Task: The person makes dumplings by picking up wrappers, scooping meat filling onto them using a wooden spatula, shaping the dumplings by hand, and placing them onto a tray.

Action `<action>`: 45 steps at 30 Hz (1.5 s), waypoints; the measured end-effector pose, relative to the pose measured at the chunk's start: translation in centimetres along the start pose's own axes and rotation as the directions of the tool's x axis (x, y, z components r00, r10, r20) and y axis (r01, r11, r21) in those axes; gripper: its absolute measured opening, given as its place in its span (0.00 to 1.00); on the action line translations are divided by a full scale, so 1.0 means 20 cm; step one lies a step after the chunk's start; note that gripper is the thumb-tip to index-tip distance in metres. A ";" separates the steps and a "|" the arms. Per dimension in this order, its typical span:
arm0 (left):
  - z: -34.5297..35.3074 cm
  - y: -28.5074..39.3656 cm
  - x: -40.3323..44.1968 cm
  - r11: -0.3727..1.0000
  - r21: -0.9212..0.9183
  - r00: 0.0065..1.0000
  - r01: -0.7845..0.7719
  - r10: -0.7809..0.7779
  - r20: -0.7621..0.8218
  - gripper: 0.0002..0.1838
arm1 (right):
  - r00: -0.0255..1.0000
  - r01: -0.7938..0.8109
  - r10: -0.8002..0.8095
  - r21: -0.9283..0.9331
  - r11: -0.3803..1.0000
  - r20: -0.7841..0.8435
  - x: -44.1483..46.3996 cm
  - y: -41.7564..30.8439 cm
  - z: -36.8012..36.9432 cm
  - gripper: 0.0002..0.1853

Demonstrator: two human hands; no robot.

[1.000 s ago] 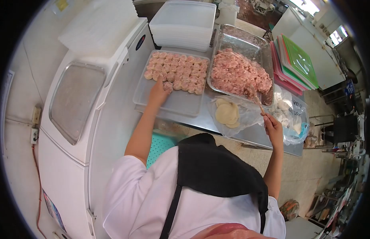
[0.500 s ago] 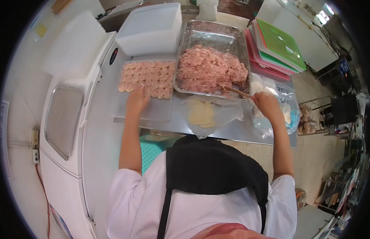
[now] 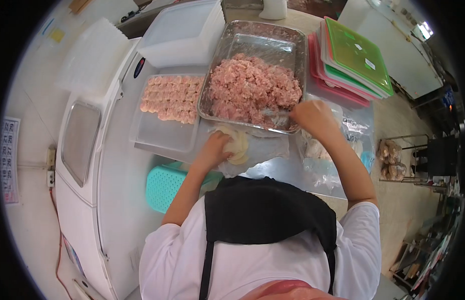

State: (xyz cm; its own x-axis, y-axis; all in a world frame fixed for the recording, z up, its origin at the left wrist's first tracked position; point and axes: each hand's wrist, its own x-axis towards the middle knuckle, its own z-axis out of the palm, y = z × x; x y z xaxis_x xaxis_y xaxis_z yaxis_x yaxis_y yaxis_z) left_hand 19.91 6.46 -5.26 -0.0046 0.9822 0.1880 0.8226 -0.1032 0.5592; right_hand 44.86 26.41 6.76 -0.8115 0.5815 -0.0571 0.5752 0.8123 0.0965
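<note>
In the head view, a white appliance is standing along the wall, left of a metal counter that is carrying a large metal pan. The pan is holding a heap of minced meat. Left of the pan, a clear tray is bearing close rows of meat-topped rounds, and stacked containers are standing behind that tray, to the pan's upper left. Coloured lids are lying piled right of the pan. Just before the pan's near edge, pale round wrappers are lying on a plastic sheet; the left hand is touching them with its fingers bent over, though I cannot tell whether it is pinching one. At the pan's near right corner, the right hand is curling inward; what it is gripping, I cannot tell. A printed plastic bag is lying beside that corner.
</note>
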 end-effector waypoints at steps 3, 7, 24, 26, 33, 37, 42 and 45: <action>0.04 -0.02 0.00 0.985 -0.078 0.988 0.156 -0.154 0.025 0.10 | 0.992 0.082 -0.078 0.039 0.996 -0.103 0.11 0.04 0.16 0.10; -0.01 -0.01 -0.01 0.891 -0.303 0.940 0.338 -0.336 0.062 0.07 | 0.986 0.160 -0.142 0.256 0.953 -0.084 0.05 -0.04 0.33 0.15; -0.29 0.07 0.30 -0.331 -0.943 0.862 0.019 -0.473 0.183 0.18 | 0.999 -0.030 0.044 0.593 0.804 -0.008 -0.11 0.03 0.25 0.17; -0.29 0.04 0.33 -0.292 -0.956 0.896 0.021 -0.418 0.147 0.17 | 0.993 -0.011 0.060 0.438 0.899 -0.099 -0.09 0.06 0.13 0.17; -0.29 -0.02 0.41 -0.036 -0.995 0.849 0.090 -0.520 0.096 0.14 | 0.997 -0.072 0.060 0.234 0.970 0.057 -0.07 -0.14 0.21 0.20; -0.24 -0.10 0.45 -0.034 -0.999 0.779 0.015 -0.626 0.033 0.17 | 0.971 -0.201 0.236 0.659 0.725 0.036 -0.13 -0.18 0.22 0.18; -0.21 0.06 0.57 -0.401 -0.913 0.841 0.080 -0.464 0.278 0.25 | 0.910 -0.156 0.414 0.944 0.291 0.023 -0.02 -0.28 0.12 0.18; -0.32 0.25 0.66 -0.544 -0.838 0.907 -0.038 -0.370 0.199 0.28 | 0.909 -0.123 0.417 0.959 0.254 0.006 0.08 -0.34 0.10 0.17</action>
State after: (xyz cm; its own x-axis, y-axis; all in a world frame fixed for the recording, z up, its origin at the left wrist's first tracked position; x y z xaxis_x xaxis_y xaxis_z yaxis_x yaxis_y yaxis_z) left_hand 20.23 17.94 5.22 -0.1950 0.9608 -0.1973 -0.9241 -0.1126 0.3651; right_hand 39.86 21.98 4.01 -0.4972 0.8674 -0.0175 0.3440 0.1786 -0.9218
